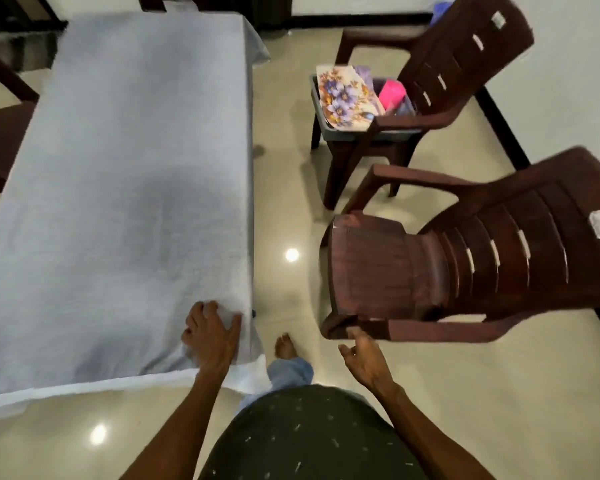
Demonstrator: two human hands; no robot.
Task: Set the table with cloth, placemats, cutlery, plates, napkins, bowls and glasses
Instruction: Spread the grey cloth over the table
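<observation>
Left hand [210, 336] flat on soft grey cloth [125, 174]

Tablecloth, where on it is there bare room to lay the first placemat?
Nearly all of the tablecloth lies bare, from the far end to the near hem. Only the near right corner is taken, under the left hand. The crowded spot is the grey bin on the far chair.

Pale grey cloth [125, 174] spread flat over table, edges overhanging; floral placemats [343, 95] in bin (on chair).
</observation>
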